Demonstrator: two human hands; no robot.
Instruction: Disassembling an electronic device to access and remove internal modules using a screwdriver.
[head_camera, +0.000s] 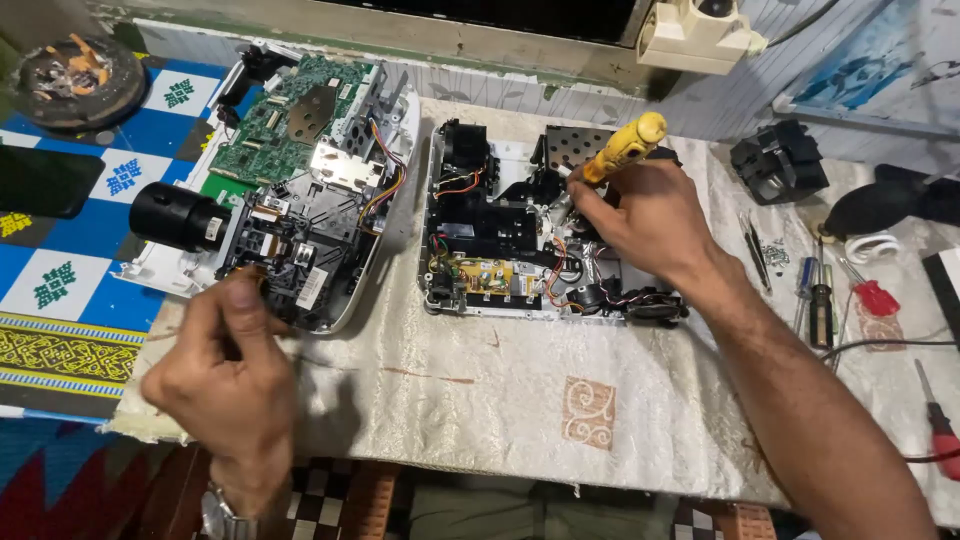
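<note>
In the upper middle of the frame the right hand has its grip clamped on a yellow-handled screwdriver, whose tip goes down into the opened device lying on the cream cloth that covers the worktop; the tip itself is hidden among black housings and wires, so the exact screw cannot be made out. To do this well, the tool should stand straight over the screw, with steady downward pressure so the tip does not slip onto the small yellow board or the loose red and black wires just beside it. The left hand, at the lower left, has its fingers curled together at the near edge of the second opened device, the one with the green circuit board and the black lens barrel; whether it pinches a small part I cannot tell. Spare screwdrivers lie at the right edge.
</note>
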